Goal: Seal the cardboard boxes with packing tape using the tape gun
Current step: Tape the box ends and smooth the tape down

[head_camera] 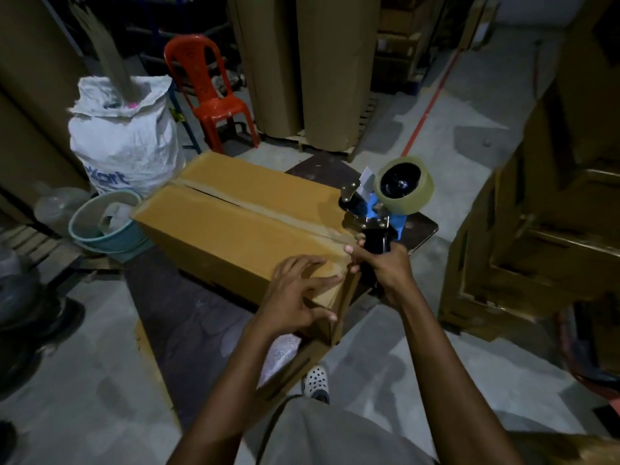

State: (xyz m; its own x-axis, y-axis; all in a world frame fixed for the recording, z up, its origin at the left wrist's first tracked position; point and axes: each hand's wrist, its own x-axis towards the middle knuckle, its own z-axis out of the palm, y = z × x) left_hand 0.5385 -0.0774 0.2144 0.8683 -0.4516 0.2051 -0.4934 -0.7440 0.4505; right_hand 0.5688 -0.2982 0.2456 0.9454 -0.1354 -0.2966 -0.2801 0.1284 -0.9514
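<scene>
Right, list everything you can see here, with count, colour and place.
cardboard box: one, brown, on the dark board, tape along its top seam
tape gun: one, blue and black, at the box's near right end
tape roll: one, clear tan, mounted on the tape gun
board: one, dark brown, under the box
plastic chair: one, red, behind the box
woven sack: one, white, left of the chair
bucket: one, teal, left of the box
cardboard stacks: several, brown, upright at the back
floor line: one, red, far right
clog: one, white, on the person's foot
left hand: presses on the box's near end
right hand: grips the tape gun's handle
</scene>
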